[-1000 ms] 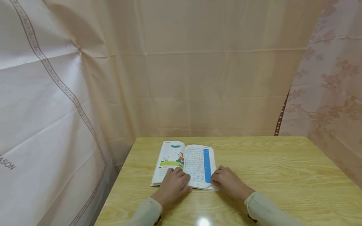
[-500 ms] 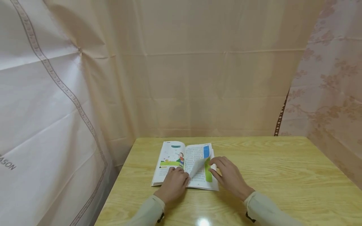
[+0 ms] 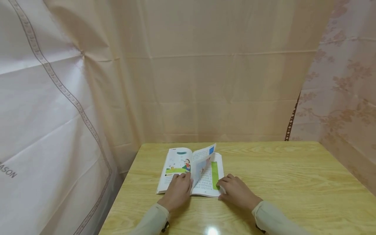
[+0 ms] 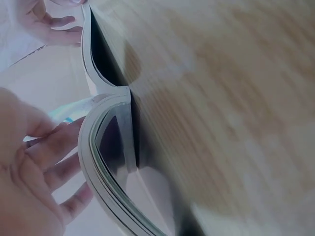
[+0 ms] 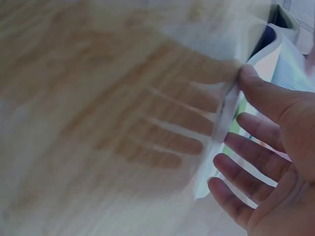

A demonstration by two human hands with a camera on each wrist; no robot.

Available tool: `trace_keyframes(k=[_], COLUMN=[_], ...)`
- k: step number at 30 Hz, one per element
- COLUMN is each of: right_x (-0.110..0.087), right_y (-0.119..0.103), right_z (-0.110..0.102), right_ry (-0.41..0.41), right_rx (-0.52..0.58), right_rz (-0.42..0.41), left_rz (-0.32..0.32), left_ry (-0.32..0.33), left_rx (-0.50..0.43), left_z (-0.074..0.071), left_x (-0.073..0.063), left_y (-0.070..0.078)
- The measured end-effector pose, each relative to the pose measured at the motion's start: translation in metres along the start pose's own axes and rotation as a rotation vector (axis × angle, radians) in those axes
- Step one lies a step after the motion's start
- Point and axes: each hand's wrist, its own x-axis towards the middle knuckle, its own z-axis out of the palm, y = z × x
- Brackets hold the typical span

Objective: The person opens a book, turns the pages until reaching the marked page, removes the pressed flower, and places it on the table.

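An open book (image 3: 174, 160) lies on the wooden table, with a colourful picture on its left page. In the head view a lifted leaf (image 3: 202, 164) stands tilted over the right page, clear of both hands' grip. Beneath it, a green strip (image 3: 215, 173) runs down the right page. My left hand (image 3: 178, 189) rests on the lower left page beside the spine, fingers loosely bent. My right hand (image 3: 237, 192) is at the book's lower right corner. The right wrist view has its thumb touching the book's edge and its fingers (image 5: 256, 147) spread over the page side.
The yellow wood-grain table (image 3: 288, 176) extends to the right of the book. A beige cloth (image 3: 217, 81) hangs behind the table, and pale patterned cloths hang at the left and right.
My right hand raised a leaf with a blue strip, let it go and came back down to the lower right corner. The leaf swung up and leftward, uncovering a green strip. My left hand shifted slightly left.
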Motion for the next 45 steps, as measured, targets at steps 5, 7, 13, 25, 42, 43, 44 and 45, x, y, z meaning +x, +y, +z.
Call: trace_keyframes(k=[5, 7, 13, 25, 42, 43, 44, 45], right_x=[0.001, 0.002, 0.002, 0.000, 0.003, 0.003, 0.003, 0.003], right_y=[0.001, 0.002, 0.005, 0.006, 0.012, 0.012, 0.011, 0.011], right_z=[0.004, 0.005, 0.005, 0.001, -0.001, -0.002, -0.002, -0.003], right_ry=[0.010, 0.033, 0.083, 0.079, 0.146, 0.154, 0.164, 0.179], right_rx=[-0.006, -0.021, -0.051, -0.023, -0.066, -0.069, -0.070, -0.066], right_rz=[-0.002, -0.020, -0.065, -0.084, -0.185, -0.175, -0.162, -0.152], left_rz=[-0.069, -0.097, -0.100, 0.009, 0.210, 0.208, 0.209, 0.209], left_ry=[0.120, 0.203, 0.368, 0.373, -0.017, -0.019, -0.019, -0.019], left_rx=[-0.034, -0.025, -0.014, 0.078, 0.031, 0.044, 0.052, 0.059], left_z=[-0.005, -0.007, -0.015, -0.010, 0.004, 0.004, 0.004, 0.004], left_x=[-0.004, -0.005, -0.005, -0.007, -0.008, -0.006, -0.005, -0.004], left_y=[-0.004, -0.008, -0.019, -0.031, -0.010, -0.008, -0.007, -0.005])
